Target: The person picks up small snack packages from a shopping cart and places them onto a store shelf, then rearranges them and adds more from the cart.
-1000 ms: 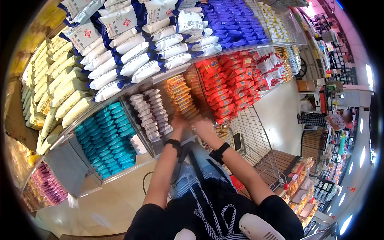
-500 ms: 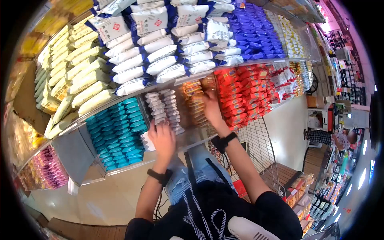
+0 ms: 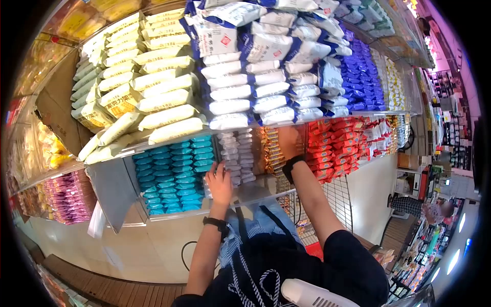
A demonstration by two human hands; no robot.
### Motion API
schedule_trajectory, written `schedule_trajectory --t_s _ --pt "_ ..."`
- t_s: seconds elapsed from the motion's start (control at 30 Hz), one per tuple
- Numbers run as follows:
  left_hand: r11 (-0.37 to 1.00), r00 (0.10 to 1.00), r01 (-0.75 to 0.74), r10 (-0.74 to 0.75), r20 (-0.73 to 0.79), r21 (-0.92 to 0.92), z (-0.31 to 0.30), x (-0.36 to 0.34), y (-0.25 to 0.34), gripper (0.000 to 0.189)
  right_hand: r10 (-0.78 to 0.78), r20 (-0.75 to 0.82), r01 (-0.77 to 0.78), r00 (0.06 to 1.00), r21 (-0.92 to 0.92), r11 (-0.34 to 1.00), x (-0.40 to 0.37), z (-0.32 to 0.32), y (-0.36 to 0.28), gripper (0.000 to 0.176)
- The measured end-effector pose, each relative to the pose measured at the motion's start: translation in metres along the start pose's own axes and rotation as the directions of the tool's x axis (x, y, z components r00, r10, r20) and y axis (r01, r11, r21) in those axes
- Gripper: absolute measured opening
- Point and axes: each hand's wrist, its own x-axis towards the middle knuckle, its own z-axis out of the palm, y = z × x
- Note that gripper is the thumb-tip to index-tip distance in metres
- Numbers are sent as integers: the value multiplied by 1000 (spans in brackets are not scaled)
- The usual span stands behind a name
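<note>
My left hand (image 3: 220, 185) rests at the front of the lower shelf, between the teal packets (image 3: 180, 174) and a column of small silver-white packets (image 3: 238, 158). Its fingers are stretched out, and I see nothing held in them. My right hand (image 3: 290, 144) reaches back into the compartment beside the gold-orange packets (image 3: 272, 149), left of the red packets (image 3: 332, 148). The lip of the upper shelf and the back of the hand hide its fingertips, so whatever they touch is out of sight. Both wrists wear dark bands.
Above, the upper shelf holds white-and-blue packets (image 3: 228, 91), pale yellow packets (image 3: 166, 84) and purple packets (image 3: 362, 74). A grey divider (image 3: 110, 192) stands at left. Below the red packets is a wire cart (image 3: 330, 204). Another person (image 3: 434, 211) is far right.
The shelves have shifted right and down in view. My right hand has gone deeper, beneath the upper shelf. My left hand has moved left from the silver-white packets towards the teal ones.
</note>
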Motion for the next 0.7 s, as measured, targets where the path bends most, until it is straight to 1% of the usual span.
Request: schedule_trajectory --t_s 0.03,0.1,0.13,0.27,0.33,0.43,0.53,0.63,0.67,0.7 --pt "1000 1000 1 -1 -5 -8 1 0 -2 32 10 -6 -10 1000 -10 1000 1 14 6 22" --pt "1000 1000 6 -6 -4 -26 2 -1 -2 31 34 -10 -34 999 -31 999 0 19 5 21" --pt "1000 1000 8 -9 -17 -30 4 -2 -3 29 75 -46 -77 996 -31 997 -1 24 2 21" --pt "998 1000 14 -15 -18 -62 4 -3 -4 26 231 -146 -208 962 156 966 -5 49 -3 16" --pt "996 1000 25 -26 -10 -88 4 -2 -5 25 265 -127 -236 956 207 949 -8 50 -9 15" --pt "996 1000 9 -11 -21 -92 5 -2 -5 25 289 -80 -265 954 226 937 -14 40 -16 15" --pt "990 1000 10 -13 -18 -142 5 -2 -5 25 312 -47 -292 949 252 923 -16 34 -22 17" --pt "991 1000 6 -9 -16 -133 10 -5 -6 26 337 -9 -320 942 289 902 -17 31 -28 20" --pt "992 1000 19 -16 24 -123 8 -5 -6 26 349 11 -336 937 299 893 -18 30 -30 21" --pt "993 999 20 -17 28 -117 8 -5 -7 26 358 23 -346 934 317 883 -20 27 -31 23"
